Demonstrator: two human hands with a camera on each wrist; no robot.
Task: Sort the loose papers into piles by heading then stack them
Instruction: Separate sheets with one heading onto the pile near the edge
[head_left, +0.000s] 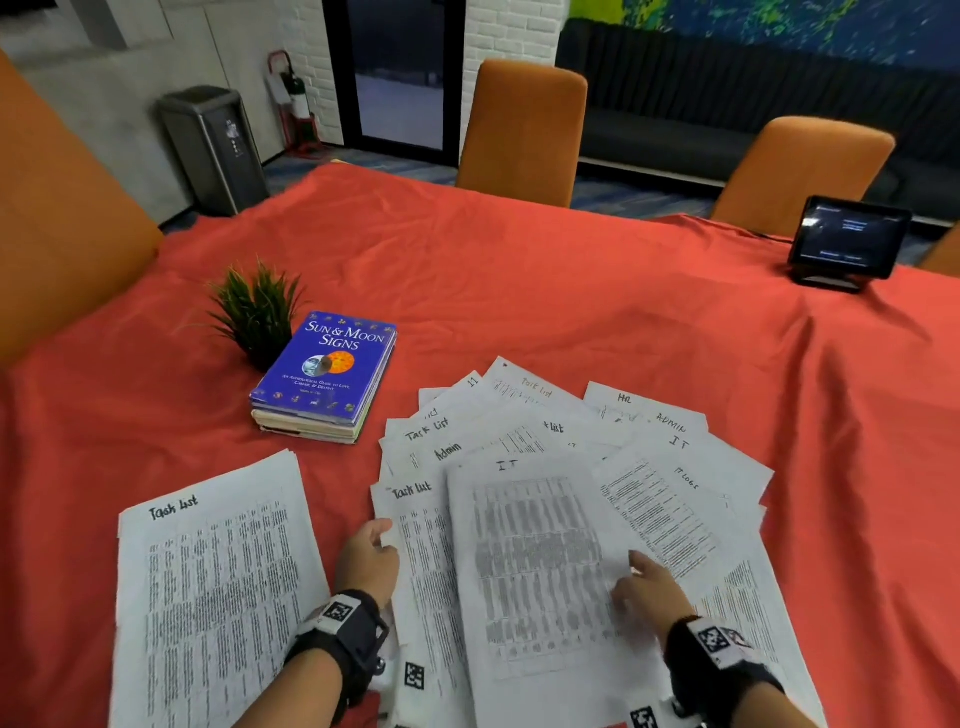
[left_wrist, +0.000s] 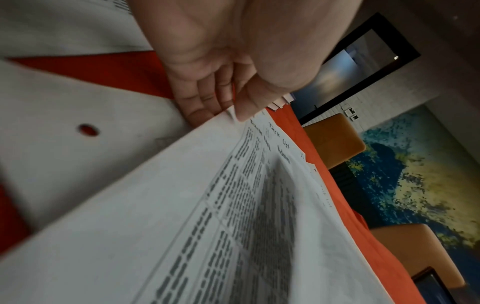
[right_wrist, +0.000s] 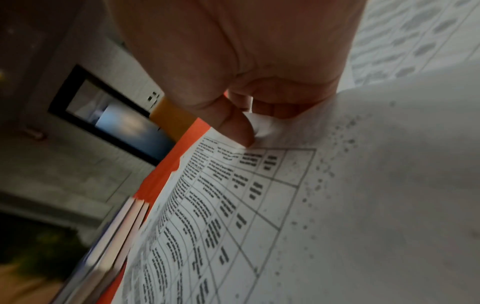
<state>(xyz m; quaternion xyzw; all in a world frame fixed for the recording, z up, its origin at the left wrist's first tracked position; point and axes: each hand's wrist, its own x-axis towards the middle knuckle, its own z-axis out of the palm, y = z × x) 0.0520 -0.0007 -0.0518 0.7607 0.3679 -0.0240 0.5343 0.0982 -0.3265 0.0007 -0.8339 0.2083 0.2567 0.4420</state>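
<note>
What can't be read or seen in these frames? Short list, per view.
- Head view: printed table text on the IT sheet is motion-blurred.
- Head view: headings of the lower sheets in the loose papers are covered by overlapping sheets.
- Left wrist view: left hand fingertips are hidden behind the paper edge.
- Right wrist view: right hand fingers are curled out of view, so the grip is only partly visible.

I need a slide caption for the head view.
Left hand pinches a Task List sheet from the fanned papers; right hand rests on them.
</note>
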